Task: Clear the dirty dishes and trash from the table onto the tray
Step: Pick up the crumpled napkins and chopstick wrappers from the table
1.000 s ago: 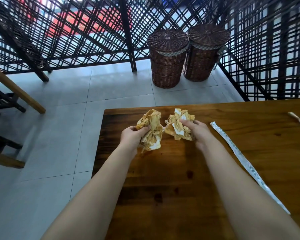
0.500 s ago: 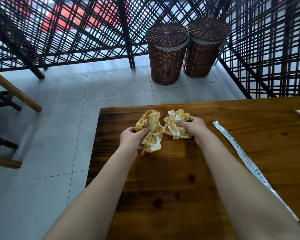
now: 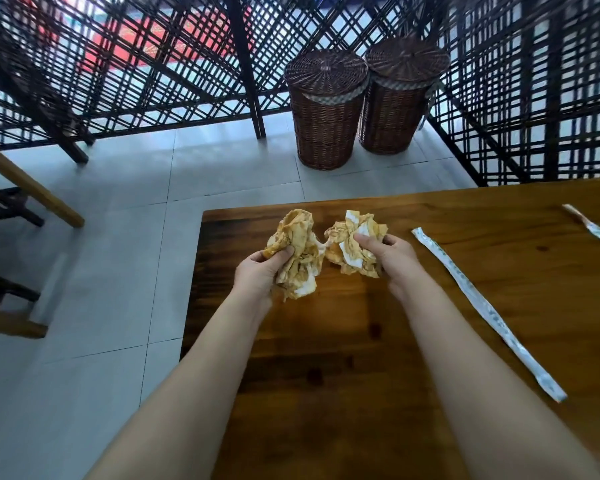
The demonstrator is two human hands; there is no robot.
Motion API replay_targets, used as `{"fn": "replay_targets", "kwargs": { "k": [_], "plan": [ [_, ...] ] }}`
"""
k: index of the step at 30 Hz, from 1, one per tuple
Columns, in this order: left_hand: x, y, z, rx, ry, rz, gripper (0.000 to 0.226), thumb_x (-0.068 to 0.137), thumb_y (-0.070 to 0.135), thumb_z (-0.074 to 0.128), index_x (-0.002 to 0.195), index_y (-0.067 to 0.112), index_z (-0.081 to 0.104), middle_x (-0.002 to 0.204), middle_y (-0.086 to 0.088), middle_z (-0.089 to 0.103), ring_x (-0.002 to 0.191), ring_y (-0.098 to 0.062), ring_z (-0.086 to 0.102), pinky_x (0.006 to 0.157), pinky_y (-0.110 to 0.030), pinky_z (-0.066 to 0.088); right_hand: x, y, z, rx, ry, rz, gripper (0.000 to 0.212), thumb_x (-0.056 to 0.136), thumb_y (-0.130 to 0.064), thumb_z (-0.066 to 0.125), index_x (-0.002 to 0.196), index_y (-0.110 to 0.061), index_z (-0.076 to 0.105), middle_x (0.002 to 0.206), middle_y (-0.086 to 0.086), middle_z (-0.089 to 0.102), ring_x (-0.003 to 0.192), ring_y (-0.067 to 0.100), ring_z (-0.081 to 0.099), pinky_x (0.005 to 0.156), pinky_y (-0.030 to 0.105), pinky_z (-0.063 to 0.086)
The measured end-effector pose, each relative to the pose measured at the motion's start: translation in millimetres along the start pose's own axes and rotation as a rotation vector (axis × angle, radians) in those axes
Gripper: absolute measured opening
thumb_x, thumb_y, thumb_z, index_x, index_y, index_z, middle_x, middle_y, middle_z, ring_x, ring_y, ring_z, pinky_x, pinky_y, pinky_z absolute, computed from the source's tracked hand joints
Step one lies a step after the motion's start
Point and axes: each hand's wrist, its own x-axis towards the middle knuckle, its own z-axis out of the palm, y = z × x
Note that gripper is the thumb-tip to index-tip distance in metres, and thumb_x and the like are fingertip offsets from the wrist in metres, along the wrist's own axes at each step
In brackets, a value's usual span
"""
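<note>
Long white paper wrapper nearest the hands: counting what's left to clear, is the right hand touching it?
Apart. The head view shows bare wooden table between the right hand and the long white paper wrapper.

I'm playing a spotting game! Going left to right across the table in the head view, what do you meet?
Left hand → crumpled napkin → second crumpled napkin → right hand → long paper wrapper → another wrapper at the far right.
</note>
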Motion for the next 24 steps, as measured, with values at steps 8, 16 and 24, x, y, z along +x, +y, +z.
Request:
{"fn": "replay_targets", "kwargs": {
  "k": [8,16,24],
  "plan": [
    [-52,-15,-11,0.099,-0.054,0.028,0.023,0.075,0.012,0.080,0.091,0.010,0.064,0.090,-0.010,0.072,0.085,-0.025,0.071,0.081,-0.040,0.057,-72,19,-14,0.038,0.042,-0.003,0.015,0.079,-0.022,0.078,0.088,-0.020,0.066,0.089,-0.001,0.074,0.086,0.017,0.070,0.081,0.032,0.056],
    [-121,-26,-44,0.136,-0.121,0.035,0.028,0.074,0.012,0.081,0.091,0.012,0.058,0.089,-0.008,0.069,0.083,-0.022,0.070,0.074,-0.036,0.058,-160,40,-17,0.096,0.054,0.010,0.016,0.079,-0.019,0.078,0.087,-0.018,0.063,0.084,0.002,0.075,0.082,0.019,0.072,0.079,0.035,0.058],
    [-185,-45,-93,0.223,-0.206,0.000,0.053,0.073,0.019,0.082,0.119,0.002,0.060,0.101,-0.011,0.072,0.089,-0.024,0.071,0.083,-0.038,0.058,-255,71,-9,0.169,0.109,-0.005,0.017,0.080,-0.016,0.077,0.085,-0.017,0.060,0.076,0.003,0.075,0.082,0.022,0.072,0.080,0.038,0.058]
  ]
}}
